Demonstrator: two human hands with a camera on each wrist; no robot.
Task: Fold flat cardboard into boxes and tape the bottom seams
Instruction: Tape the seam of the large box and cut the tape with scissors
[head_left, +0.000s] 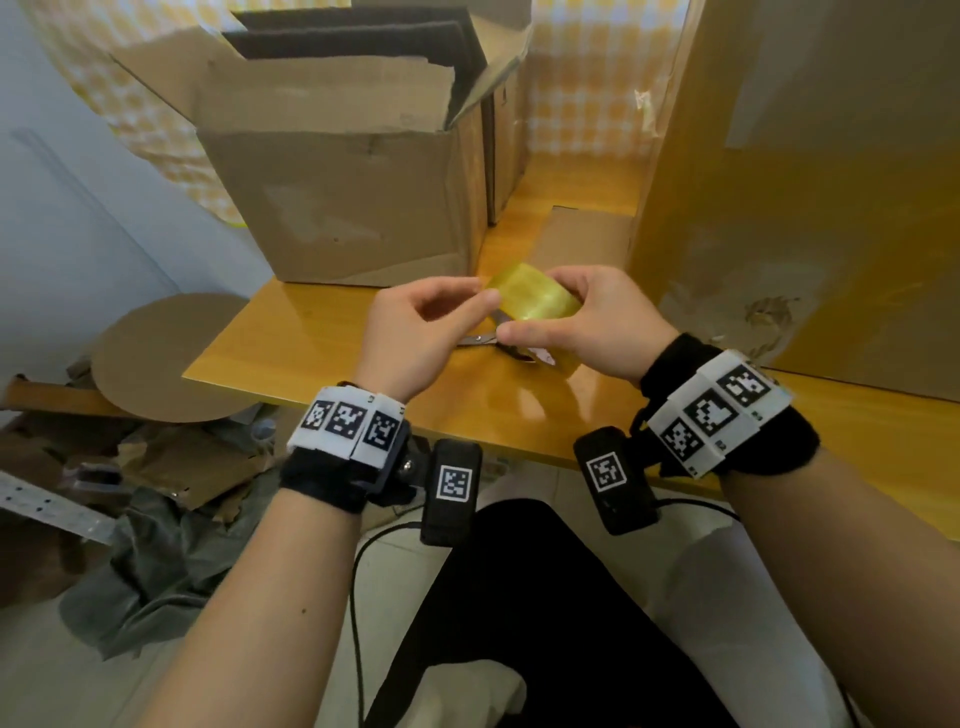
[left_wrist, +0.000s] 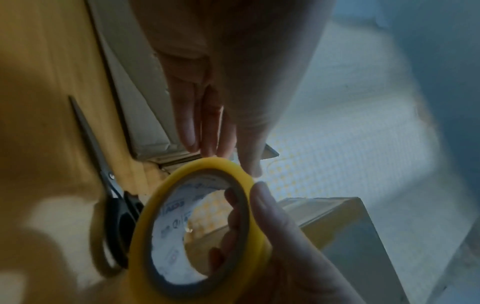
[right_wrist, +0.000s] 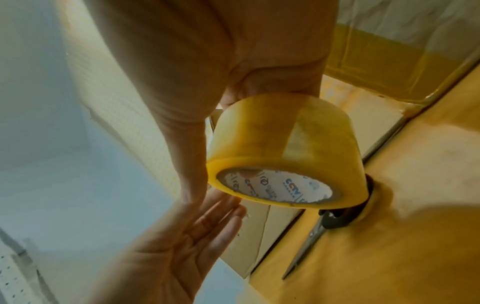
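At the lower left of the head view a round cardboard disc (head_left: 171, 358) lies on the floor among crumpled scraps. Above it, upper left of centre, an open brown cardboard box (head_left: 337, 202) with ragged flaps stands on the glossy yellow-wood desk (head_left: 311, 343). At the centre the left hand (head_left: 415, 332) reaches in with fingers relaxed, their tips at the edge of the tape roll (head_left: 535, 299), a smooth translucent yellow ring with a printed white core. The right hand (head_left: 587, 322) grips that roll, fingers through the core. Scissors (head_left: 480, 339) lie on the desk beneath. A tall taped cardboard panel (head_left: 810, 182) fills the right.
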